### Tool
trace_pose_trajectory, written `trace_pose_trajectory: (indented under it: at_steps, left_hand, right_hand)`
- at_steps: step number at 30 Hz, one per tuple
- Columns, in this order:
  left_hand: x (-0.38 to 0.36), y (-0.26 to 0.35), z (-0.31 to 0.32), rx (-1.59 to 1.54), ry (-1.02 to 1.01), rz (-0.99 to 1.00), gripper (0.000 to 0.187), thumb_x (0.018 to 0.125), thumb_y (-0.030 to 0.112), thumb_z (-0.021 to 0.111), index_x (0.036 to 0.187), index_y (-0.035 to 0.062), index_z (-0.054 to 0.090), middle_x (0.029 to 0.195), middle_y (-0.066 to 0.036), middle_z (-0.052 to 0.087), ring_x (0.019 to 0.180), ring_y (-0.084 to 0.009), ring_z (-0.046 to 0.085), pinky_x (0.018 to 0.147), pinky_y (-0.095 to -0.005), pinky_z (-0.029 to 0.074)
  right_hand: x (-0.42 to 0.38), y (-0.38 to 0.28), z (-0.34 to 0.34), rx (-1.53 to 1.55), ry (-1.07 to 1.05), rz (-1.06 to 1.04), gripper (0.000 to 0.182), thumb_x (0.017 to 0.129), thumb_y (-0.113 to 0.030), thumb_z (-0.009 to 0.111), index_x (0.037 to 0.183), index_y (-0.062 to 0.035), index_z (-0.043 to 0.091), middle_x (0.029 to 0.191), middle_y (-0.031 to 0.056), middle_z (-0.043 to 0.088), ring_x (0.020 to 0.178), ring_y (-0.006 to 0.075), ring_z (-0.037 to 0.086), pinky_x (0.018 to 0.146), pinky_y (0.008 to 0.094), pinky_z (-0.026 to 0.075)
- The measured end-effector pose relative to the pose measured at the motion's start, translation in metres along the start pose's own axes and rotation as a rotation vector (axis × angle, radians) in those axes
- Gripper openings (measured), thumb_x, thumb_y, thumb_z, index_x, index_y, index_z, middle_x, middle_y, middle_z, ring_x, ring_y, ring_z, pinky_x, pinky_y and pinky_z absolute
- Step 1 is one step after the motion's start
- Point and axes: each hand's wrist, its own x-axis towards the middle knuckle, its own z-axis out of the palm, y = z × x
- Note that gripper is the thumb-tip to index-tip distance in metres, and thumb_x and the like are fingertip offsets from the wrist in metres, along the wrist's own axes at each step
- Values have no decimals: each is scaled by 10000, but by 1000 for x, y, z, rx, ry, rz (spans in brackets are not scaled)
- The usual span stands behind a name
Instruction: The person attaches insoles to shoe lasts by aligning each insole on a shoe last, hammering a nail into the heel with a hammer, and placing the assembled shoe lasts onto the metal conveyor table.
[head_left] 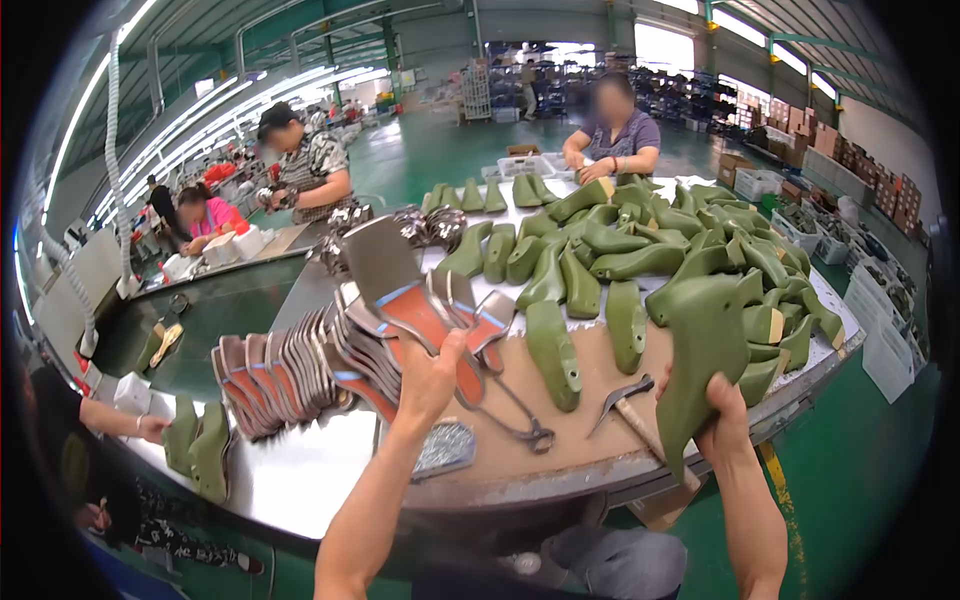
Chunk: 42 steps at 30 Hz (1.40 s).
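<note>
In my left hand [430, 378] is an insole [412, 305], its broad grey end raised and a reddish-brown strip with a blue edge below; the fingers are closed on it. Beside that hand runs a long stacked row of similar insoles [275, 375]. My right hand [724, 420] grips a green shoe last [700, 345] held upright above the table edge. Between the hands, two green lasts [552, 350] stand on brown board. A hammer [640, 425] lies near my right hand; pincers [530, 432] and a box of small nails [444, 446] lie near my left forearm.
A large heap of green lasts [650, 240] covers the table's far right. One person [625, 135] works behind it, another [310, 160] stands at the back left. At the left edge, a co-worker's hand [152, 428] touches a pair of lasts [210, 450]. Plastic crates [880, 335] line the right floor.
</note>
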Motion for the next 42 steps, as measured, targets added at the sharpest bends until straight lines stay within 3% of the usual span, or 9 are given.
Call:
trace_pose_trajectory:
  at_steps: [6,9,11,17,21,27,31,37,42]
  left_hand:
    - [-145,39,-38,-576,-445,-810,409,1012,318,459,1270,4,500,905,-180,693,831,-257,685,825,-380,540]
    - [-246,71,-31,-603,-427,-1031,795,968,714,360,1383,45,469,1337,-147,578,1215,-250,569,1017,-422,472]
    - [-273,67,-38,-671,-350,-1049,858,930,760,351,1407,54,452,1377,-130,547,1256,-248,535,1046,-423,450]
    - [-300,77,-85,-763,-295,-956,1070,798,869,454,1464,33,399,1422,-125,509,1313,-251,500,1094,-451,433]
    - [-301,74,-66,-1199,-122,-940,799,896,675,456,1274,-25,538,1163,-184,617,955,-285,652,723,-369,570]
    - [-265,86,-25,-1084,-168,-851,825,911,606,507,1478,21,381,1346,-241,537,1171,-368,600,886,-416,572]
    - [-198,89,-34,-838,-184,-54,1077,853,668,640,1600,189,30,1493,-260,374,1292,-423,506,1033,-587,473]
    - [-235,43,-61,-823,349,-329,460,926,254,539,1350,109,437,1238,-189,555,1202,-366,550,1016,-551,467]
    - [-266,42,-86,-707,413,-391,505,873,198,525,1363,110,445,1207,-167,561,1151,-340,559,1006,-497,464]
  right_hand:
    - [-45,-33,103,-1069,-1213,-409,653,647,-245,815,1236,-107,569,1240,130,598,1135,302,575,1035,455,423]
    - [-73,-17,173,-1331,-1768,-384,590,710,-226,722,1267,-150,545,1375,135,525,1240,296,512,1101,468,362]
    - [-115,41,168,-1198,-1539,-628,604,752,-194,758,1310,-133,535,1104,120,590,1071,322,554,1020,489,382]
    - [-147,44,157,-1214,-1016,-733,545,832,-207,658,1345,-110,501,1360,174,493,1298,348,479,1068,495,406]
    - [-227,84,134,-144,-441,641,1127,809,-355,844,1568,-29,76,1542,230,305,1424,363,353,1160,476,331]
    - [-220,67,121,-211,-466,469,945,824,-178,838,1482,16,188,1494,209,373,1434,283,333,1183,434,267]
    - [-169,59,88,-896,-412,-228,785,685,-71,896,1303,-9,415,1183,212,564,1067,381,592,907,430,501]
    - [-142,96,90,-1019,-554,-275,726,649,-71,860,1275,-76,493,1183,163,553,1073,376,554,914,438,490]
    - [-151,113,99,-1095,-601,-308,581,723,-25,714,1271,-83,531,1138,158,543,958,349,549,859,435,500]
